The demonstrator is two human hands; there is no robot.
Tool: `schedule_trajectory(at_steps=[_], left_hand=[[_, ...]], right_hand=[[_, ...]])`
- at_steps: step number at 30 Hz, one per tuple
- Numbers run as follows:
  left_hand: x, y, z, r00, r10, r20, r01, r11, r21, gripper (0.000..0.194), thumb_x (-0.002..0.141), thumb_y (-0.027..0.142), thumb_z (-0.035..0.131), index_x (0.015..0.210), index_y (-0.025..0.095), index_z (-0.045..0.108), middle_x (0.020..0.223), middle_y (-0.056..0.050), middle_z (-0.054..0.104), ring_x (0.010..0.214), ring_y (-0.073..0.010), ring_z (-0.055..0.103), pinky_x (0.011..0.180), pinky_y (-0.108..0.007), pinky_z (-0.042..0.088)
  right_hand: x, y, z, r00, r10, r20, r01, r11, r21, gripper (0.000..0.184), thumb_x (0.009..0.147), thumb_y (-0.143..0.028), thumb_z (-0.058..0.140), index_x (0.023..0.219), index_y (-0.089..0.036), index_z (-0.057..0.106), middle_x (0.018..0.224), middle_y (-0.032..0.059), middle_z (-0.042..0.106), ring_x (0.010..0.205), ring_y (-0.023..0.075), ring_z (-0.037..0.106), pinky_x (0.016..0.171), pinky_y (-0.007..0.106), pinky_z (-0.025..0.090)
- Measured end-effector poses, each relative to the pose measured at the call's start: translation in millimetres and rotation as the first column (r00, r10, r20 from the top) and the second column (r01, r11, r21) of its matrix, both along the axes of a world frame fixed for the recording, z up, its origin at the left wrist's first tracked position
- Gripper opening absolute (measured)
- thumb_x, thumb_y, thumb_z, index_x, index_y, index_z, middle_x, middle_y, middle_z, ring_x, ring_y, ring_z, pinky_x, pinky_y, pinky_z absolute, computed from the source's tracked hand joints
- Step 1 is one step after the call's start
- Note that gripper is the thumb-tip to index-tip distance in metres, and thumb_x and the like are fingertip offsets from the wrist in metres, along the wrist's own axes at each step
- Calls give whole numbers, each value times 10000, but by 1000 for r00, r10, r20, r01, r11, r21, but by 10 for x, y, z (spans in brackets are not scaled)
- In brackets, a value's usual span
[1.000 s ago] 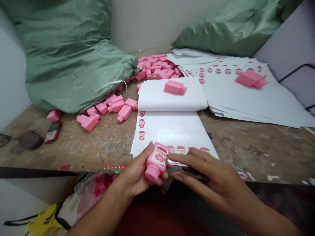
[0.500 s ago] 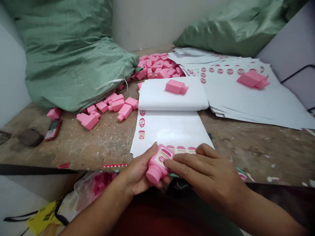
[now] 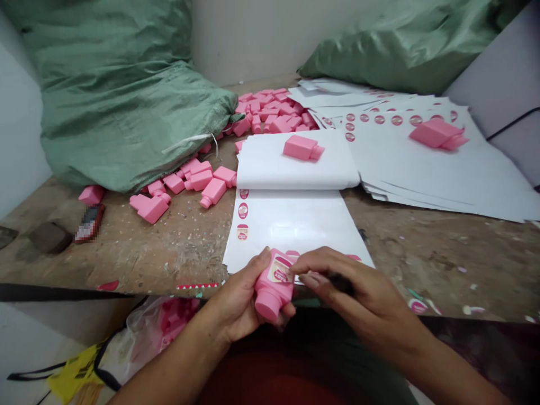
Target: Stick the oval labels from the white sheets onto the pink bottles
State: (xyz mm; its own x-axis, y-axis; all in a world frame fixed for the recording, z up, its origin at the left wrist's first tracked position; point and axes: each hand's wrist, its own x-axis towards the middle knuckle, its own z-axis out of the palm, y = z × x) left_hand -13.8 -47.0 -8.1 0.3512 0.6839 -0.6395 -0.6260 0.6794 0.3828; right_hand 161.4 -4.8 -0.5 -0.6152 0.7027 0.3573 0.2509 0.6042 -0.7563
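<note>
My left hand (image 3: 242, 295) is wrapped around a small pink plastic bottle (image 3: 269, 302), its neck end tilted down toward me. On the bottle's upward face sits a white-and-red label sticker (image 3: 280, 270). My right hand (image 3: 354, 287) is beside the bottle, fingers partly bent and apart, with the index fingertip at the label's right edge; nothing is seen held in it. Under and beyond both hands lies a sheet of label stickers (image 3: 291, 219), its far part folded back and its near row partly hidden by my fingers. Another pink bottle (image 3: 301, 148) rests on the folded part.
Loose pink bottles (image 3: 270, 112) are heaped behind the sheet, with several more (image 3: 213, 192) at left beside a green sack (image 3: 139, 129). Stacked label sheets (image 3: 422, 169) carry one bottle (image 3: 439, 134) at right. A phone (image 3: 89, 222) and dark block (image 3: 50, 236) lie at left.
My right fingers have drawn back slightly from over the label to its right edge, so more of it shows. The bottle in my left hand has turned slightly and shifted a little.
</note>
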Motion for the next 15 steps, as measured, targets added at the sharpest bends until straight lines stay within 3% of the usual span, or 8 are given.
schedule_trajectory(at_steps=[2, 5, 11, 15], left_hand=[[-1, 0, 8, 1000, -2, 14, 3, 1000, -17, 500, 997, 495, 313, 940, 98, 610, 618, -49, 650, 415, -122, 617, 355, -171, 448], [12, 10, 7, 999, -1, 38, 1, 1000, -1, 479, 1000, 479, 315, 1003, 95, 601, 656, -61, 664, 434, -126, 630, 356, -168, 459], [82, 10, 36, 996, 75, 48, -77, 996, 38, 366, 1007, 386, 356, 1053, 91, 568, 700, -44, 641, 468, -113, 616, 367, -178, 482], [122, -48, -24, 984, 176, -23, -174, 982, 76, 249, 983, 351, 435, 968, 123, 534, 700, -27, 617, 481, -110, 586, 383, -196, 483]], right_hand=[[26, -9, -4, 1000, -6, -19, 6, 1000, 3, 195, 931, -153, 537, 1043, -254, 661, 938, 40, 709, 834, 173, 689, 699, 258, 555], [25, -46, -78, 999, -39, -5, 39, 989, 141, 276, 914, -137, 547, 1149, -252, 633, 1045, 64, 692, 929, 190, 677, 738, 287, 544], [-74, -120, -206, 992, -117, 55, 76, 875, 479, 229, 943, -98, 401, 1034, -187, 592, 965, 94, 702, 790, 209, 635, 643, 351, 395], [-111, -170, -189, 984, -179, 16, 149, 862, 485, 221, 910, -74, 428, 1049, -172, 569, 958, 91, 714, 798, 215, 641, 664, 357, 390]])
